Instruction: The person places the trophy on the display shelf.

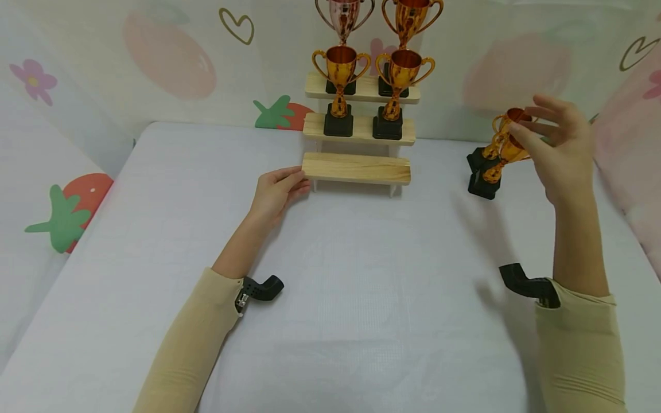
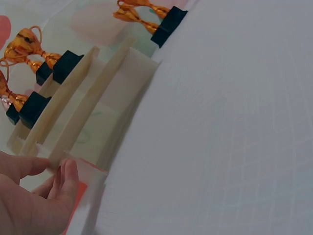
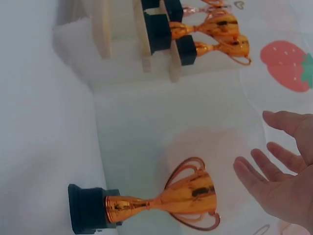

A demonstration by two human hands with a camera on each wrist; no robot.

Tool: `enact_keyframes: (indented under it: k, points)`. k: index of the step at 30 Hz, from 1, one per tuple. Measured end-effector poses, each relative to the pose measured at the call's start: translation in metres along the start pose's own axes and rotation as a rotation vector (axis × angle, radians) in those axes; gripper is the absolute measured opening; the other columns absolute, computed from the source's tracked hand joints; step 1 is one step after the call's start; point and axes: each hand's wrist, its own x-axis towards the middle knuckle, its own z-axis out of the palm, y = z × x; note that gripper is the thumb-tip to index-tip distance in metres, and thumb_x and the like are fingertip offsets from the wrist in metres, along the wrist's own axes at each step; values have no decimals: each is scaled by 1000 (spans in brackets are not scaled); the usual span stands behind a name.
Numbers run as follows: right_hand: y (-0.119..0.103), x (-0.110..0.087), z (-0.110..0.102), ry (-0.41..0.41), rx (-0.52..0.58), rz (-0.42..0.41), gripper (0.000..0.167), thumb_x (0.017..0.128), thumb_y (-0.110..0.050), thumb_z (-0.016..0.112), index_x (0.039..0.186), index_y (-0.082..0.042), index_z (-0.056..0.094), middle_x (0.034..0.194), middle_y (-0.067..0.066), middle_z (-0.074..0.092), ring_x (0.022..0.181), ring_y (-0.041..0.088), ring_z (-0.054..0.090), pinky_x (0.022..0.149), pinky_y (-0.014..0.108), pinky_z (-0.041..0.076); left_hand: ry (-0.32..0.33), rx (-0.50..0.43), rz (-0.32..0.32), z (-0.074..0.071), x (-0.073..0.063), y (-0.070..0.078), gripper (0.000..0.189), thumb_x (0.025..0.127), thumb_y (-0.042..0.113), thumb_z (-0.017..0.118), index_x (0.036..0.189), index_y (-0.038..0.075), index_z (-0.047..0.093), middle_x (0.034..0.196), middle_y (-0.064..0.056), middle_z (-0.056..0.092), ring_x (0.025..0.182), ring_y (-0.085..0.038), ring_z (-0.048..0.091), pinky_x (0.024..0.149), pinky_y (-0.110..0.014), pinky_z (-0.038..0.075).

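Observation:
A tiered wooden display shelf (image 1: 356,168) stands at the back of the table. My left hand (image 1: 279,195) pinches the left end of its lowest board between thumb and fingers, as the left wrist view (image 2: 39,191) also shows. Two gold trophies (image 1: 391,112) with black bases stand on the middle board. On the top board are a pinkish trophy (image 1: 343,17) and another gold one (image 1: 409,20). My right hand (image 1: 560,143) hovers beside two gold trophies (image 1: 485,183) on the table at right. In the right wrist view its fingers (image 3: 252,178) are spread, apart from the nearer trophy (image 3: 190,196).
A white cloth covers the table (image 1: 330,298). Behind it hangs a backdrop (image 1: 258,69) printed with strawberries, flowers and hearts. Black wrist-camera mounts (image 1: 265,288) stick out from both beige sleeves (image 1: 580,344).

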Motion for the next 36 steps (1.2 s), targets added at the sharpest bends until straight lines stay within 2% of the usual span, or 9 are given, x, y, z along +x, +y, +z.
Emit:
enact_keyframes:
  k: [5,8,10,13,18,22,28,32,36]
  points:
    - [2,2,-8,59,18,6,45,90,6,79,130,-13,72,119,0,65,104,12,68,84,9,59,-4,10,3,0,0,1,40,109,1,56,144,-17,52,112,-11,64,90,-9,69,86,-16,63]
    - [2,3,-12,77,-32,9,46,90,4,80,130,-15,72,120,-2,65,105,12,67,93,13,59,-5,17,6,0,0,1,39,109,1,55,144,-16,52,113,-12,63,90,-9,69,85,-16,63]
    - [2,4,-14,79,-74,21,47,90,3,80,132,-15,70,120,-3,65,107,11,66,100,16,58,-2,18,6,0,-1,1,39,109,1,55,144,-16,52,113,-12,63,90,-9,69,85,-16,63]
    - [4,5,-15,71,-202,50,51,93,-3,80,140,-15,65,123,-8,63,110,8,64,113,23,53,2,15,4,0,-1,1,39,109,1,56,144,-16,52,111,-11,64,90,-9,69,86,-16,63]
    - [8,6,-18,44,-358,105,58,97,-13,78,151,-18,57,135,-10,60,117,5,60,121,26,45,4,7,0,0,-1,1,40,109,1,56,144,-17,52,108,-10,65,90,-10,69,86,-16,63]
    - [14,7,-21,21,-407,135,61,97,-19,78,154,-20,54,143,-8,57,118,3,58,111,19,51,6,4,-1,1,-1,1,40,108,0,56,144,-18,52,109,-11,64,88,-8,69,87,-16,63]
    - [29,9,-25,-1,-396,131,62,96,-16,80,153,-17,56,133,-12,58,113,4,59,86,5,54,5,9,-5,0,-1,1,40,108,0,56,144,-17,52,115,-14,64,88,-8,69,90,-18,63]
    - [38,8,-25,-11,-383,124,61,95,-10,80,151,-16,57,126,-16,58,105,0,58,79,2,51,5,12,-8,0,-1,1,40,109,0,56,144,-17,51,116,-14,63,89,-8,69,90,-18,63]
    - [43,7,-27,-31,-351,159,66,93,-5,81,153,-14,55,121,-17,56,99,1,59,75,1,52,7,14,-8,1,-1,1,40,109,1,56,144,-16,52,116,-13,63,89,-8,69,88,-17,63]
